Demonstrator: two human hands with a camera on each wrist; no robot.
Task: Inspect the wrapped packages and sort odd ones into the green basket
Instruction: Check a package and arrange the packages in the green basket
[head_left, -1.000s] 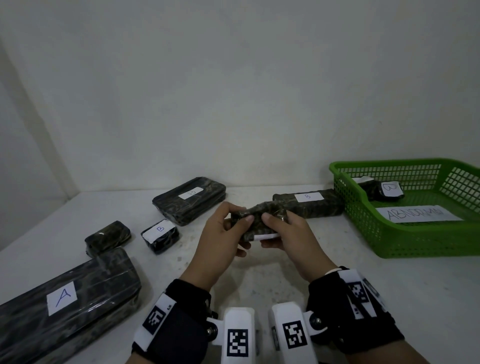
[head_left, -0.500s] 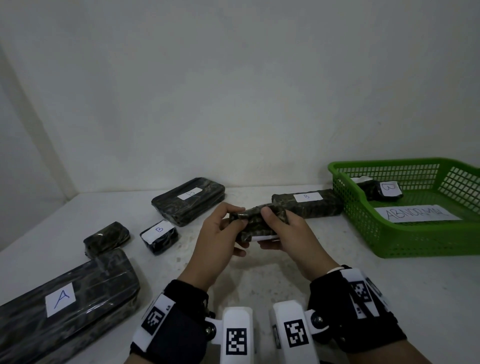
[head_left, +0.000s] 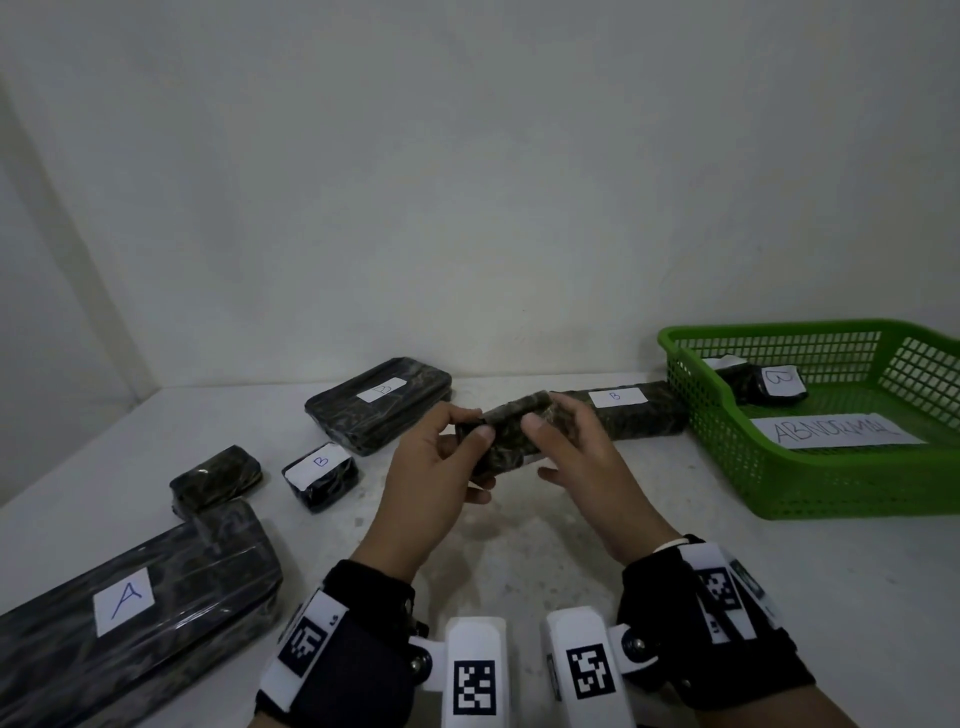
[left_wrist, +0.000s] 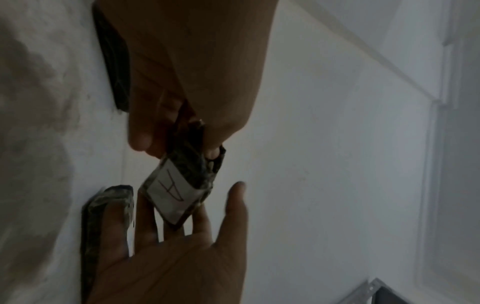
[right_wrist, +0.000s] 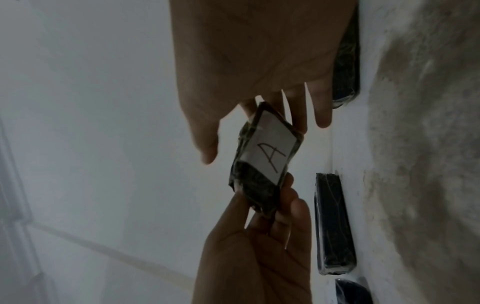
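While hands (head_left: 511, 470) grip package (head_left: 511, 441) — mid-air

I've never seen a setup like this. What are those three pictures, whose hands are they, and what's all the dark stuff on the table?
No machine here: a person wears one camera on the head and one on each wrist. The head view looks down at the left hand and right hand, which together hold a small wrapped package. The two dim wrist views look along the hands from beneath, showing its paper label marked A. On the white table lie more dark wrapped packages, including a long package marked A and a small package marked B. At right stands a green basket holding a paper reading ABNORMAL.
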